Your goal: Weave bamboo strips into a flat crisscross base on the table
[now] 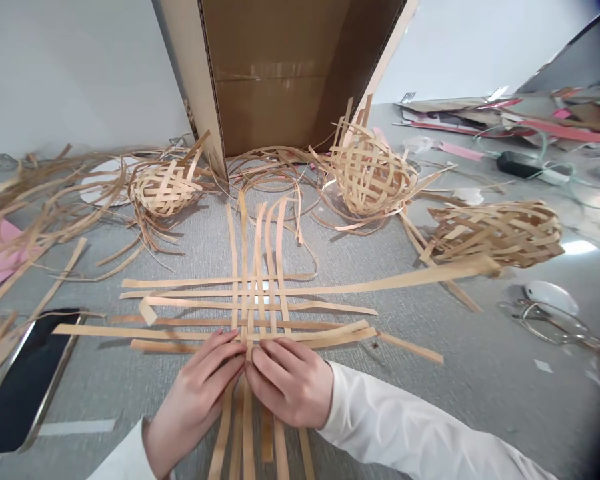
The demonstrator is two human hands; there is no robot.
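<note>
Flat tan strips cross over and under each other in a loose woven grid [259, 293] on the grey table. Several run left to right and several run away from me. At the near edge of the grid, my left hand [200, 383] is closed, its fingertips pressed on the upright strips. Close against it, my right hand [290, 380] pinches the same strips near the middle. The fingertips of both hands almost meet over a strip [249, 427] that runs down toward me. Exactly which strips lie between the fingers is partly hidden.
Woven pieces stand at the back left [165, 189], back right and right [500, 233]. A cardboard box [285, 87] rises behind. Loose strips [35, 193] and a phone [27, 380] lie left; a white mouse [550, 297] and scissors lie right.
</note>
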